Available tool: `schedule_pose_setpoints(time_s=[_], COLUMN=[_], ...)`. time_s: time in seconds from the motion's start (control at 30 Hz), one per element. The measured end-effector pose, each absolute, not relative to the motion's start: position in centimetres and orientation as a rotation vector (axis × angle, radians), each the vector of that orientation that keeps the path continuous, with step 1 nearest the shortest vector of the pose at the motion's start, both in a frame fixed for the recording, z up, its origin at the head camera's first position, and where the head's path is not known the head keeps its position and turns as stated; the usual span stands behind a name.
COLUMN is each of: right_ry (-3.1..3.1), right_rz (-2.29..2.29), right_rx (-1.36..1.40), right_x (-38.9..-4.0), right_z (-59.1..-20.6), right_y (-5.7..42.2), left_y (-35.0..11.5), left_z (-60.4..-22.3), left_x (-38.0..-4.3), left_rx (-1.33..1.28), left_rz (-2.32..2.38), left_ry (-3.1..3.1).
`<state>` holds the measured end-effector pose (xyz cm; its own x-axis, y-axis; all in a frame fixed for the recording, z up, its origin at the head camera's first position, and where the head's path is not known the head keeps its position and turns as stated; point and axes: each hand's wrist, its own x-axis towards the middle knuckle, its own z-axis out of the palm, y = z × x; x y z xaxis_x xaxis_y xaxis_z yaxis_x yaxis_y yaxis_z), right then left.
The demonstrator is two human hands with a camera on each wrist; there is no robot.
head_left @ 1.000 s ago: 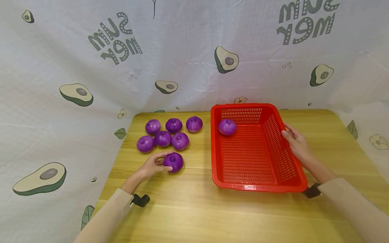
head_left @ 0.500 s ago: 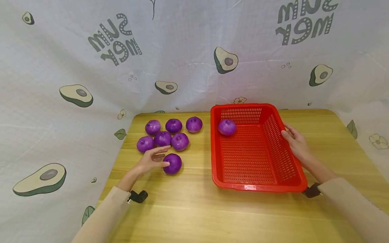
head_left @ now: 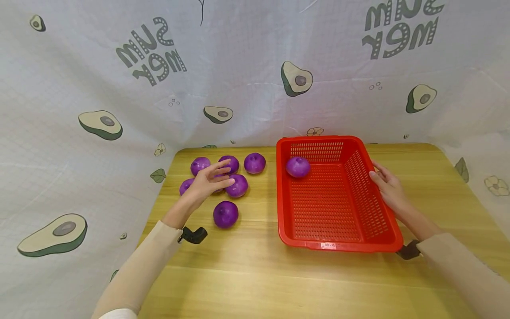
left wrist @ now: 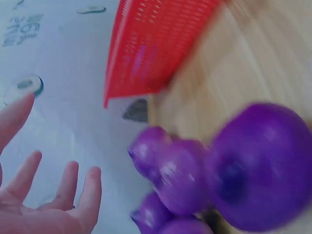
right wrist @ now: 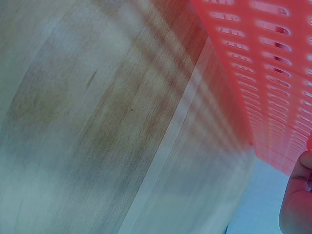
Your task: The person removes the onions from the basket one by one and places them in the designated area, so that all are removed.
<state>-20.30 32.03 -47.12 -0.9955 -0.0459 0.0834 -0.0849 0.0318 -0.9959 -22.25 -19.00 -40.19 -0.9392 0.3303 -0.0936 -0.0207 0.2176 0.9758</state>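
My left hand (head_left: 205, 182) hovers over a group of purple onions on the table's left side, its fingers spread and holding nothing. It partly covers several of them; one onion (head_left: 237, 186) shows just past the thumb. A single onion (head_left: 226, 215) lies nearer me, apart from the group, and looms large in the left wrist view (left wrist: 263, 168). To the right stands a red plastic basket (head_left: 338, 245) with slotted walls. One onion (head_left: 298, 167) rests in its far left corner. My right hand (head_left: 388, 188) grips the basket's right rim, thumb on top.
A wooden table (head_left: 255, 279) carries everything. Behind it and at the sides hangs a white cloth (head_left: 247, 53) printed with avocados and lettering. Another onion (head_left: 254, 163) sits at the back, between the group and the basket.
My left hand has let go of the nearest onion and moved up and away over the group. That onion sits slightly nearer me than before. The right hand and basket stay put.
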Motion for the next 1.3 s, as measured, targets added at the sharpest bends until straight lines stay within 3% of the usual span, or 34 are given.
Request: schedule_pose_setpoints(time_s=[0.6,1.3], right_ry=[-2.220,-2.274], right_rz=[2.178,2.101], right_rx=[0.143,0.157], right_x=[-20.3,-20.3], right_z=[-47.1,-47.2], right_y=[32.0,32.2], left_y=[-8.7,0.1], left_z=[-36.1,-39.3], left_x=[-25.5,-27.9], left_rx=[0.303,0.179], left_rz=[1.955,1.973], left_ry=[2.118,2.156])
